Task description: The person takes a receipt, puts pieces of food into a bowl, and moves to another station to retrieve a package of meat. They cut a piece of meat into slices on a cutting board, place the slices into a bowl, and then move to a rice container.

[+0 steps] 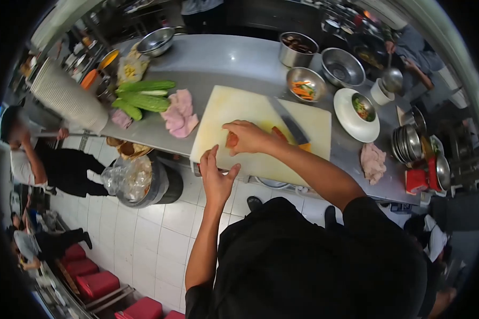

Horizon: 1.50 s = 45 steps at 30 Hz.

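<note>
On the white cutting board (234, 103), my right hand (248, 137) is closed around a red tomato piece (231, 140), which shows below its fingers. Another tomato piece (279, 133) lies beyond my right wrist. A broad-bladed knife (289, 120) rests at a slant across the board's right half, its orange handle end partly behind my forearm. My left hand (218, 179) hovers at the board's near left edge, thumb and fingers apart, with nothing visible in it. Something red shows under the board's edge beside it.
Left of the board lie green gourds (143, 98) and a pink cloth (180, 114). Metal bowls (306, 85) and a white plate (351, 127) stand to the right. A lined bin (143, 181) stands below the counter. Co-workers stand at left (53, 159) and far right.
</note>
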Each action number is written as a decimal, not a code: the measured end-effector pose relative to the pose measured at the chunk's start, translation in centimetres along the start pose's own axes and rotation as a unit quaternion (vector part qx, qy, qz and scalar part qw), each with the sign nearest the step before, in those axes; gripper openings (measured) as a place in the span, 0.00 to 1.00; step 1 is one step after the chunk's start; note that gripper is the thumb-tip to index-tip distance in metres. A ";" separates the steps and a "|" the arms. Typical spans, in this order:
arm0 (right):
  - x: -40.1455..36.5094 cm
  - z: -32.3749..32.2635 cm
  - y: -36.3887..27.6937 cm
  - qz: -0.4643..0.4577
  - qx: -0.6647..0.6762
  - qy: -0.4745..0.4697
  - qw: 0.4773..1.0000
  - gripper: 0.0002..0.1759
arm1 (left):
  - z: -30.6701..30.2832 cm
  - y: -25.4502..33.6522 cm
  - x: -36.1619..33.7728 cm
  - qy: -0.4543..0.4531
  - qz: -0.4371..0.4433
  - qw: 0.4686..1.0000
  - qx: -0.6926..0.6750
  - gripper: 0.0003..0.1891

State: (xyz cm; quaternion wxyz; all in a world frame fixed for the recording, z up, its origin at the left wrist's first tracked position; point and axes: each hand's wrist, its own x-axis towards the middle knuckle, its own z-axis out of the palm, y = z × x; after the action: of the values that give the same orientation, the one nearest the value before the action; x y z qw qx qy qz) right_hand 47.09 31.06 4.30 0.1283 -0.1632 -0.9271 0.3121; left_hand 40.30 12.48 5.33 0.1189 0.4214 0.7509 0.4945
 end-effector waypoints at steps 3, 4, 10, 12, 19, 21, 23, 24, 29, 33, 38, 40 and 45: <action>-2.2 -3.5 -1.1 0.030 0.030 0.028 0.999 0.32 | 3.4 -0.6 1.6 0.027 0.083 0.990 0.110 0.43; -3.1 -5.1 -1.8 0.046 0.043 0.043 0.997 0.30 | 4.4 -1.1 2.3 0.020 0.097 0.988 0.121 0.43; -18.5 -17.0 4.0 0.288 0.210 0.399 0.845 0.14 | 7.1 -3.3 4.1 0.022 0.156 0.976 0.147 0.33; -27.5 -19.5 10.9 0.314 0.151 0.541 0.765 0.13 | 7.3 -3.0 4.3 0.034 0.180 0.970 0.161 0.31; -31.3 -15.9 8.1 0.432 0.073 0.331 0.836 0.13 | 5.5 -1.3 3.9 -0.002 0.119 0.986 0.116 0.28; -29.2 -14.0 7.3 0.432 0.068 0.287 0.852 0.15 | 4.8 -1.4 4.4 -0.016 0.115 0.985 0.125 0.28; -28.0 -13.6 6.3 0.438 0.048 0.285 0.851 0.16 | 4.0 -1.2 5.1 -0.033 0.142 0.982 0.117 0.29; -27.5 -13.3 5.9 0.422 0.048 0.275 0.863 0.17 | 3.7 -1.1 5.9 -0.043 0.161 0.980 0.111 0.29; -22.2 -9.2 0.9 0.371 0.036 0.165 0.913 0.24 | 2.9 -2.5 10.3 -0.235 0.106 0.966 -0.036 0.31; -19.2 -6.1 1.4 0.327 -0.115 0.137 0.928 0.33 | 3.4 -4.7 10.1 -0.259 0.005 0.957 -0.128 0.30; -17.6 -5.3 4.1 0.366 -0.138 0.098 0.915 0.32 | 5.4 -5.8 7.5 -0.115 0.029 0.987 -0.113 0.28; -16.8 -6.6 2.3 0.394 -0.120 0.085 0.907 0.30 | 5.9 -5.9 7.2 -0.061 0.066 0.989 -0.115 0.26; -15.7 -9.6 -6.6 0.418 -0.009 0.063 0.906 0.25 | 5.5 -5.5 7.7 -0.011 0.136 0.988 -0.073 0.22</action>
State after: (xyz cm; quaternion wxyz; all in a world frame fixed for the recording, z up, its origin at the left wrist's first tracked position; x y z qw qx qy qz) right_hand 63.18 25.25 13.64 0.0424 -0.5561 -0.7667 0.3181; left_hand 36.02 20.91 -0.17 0.0888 0.5152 0.6470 0.5550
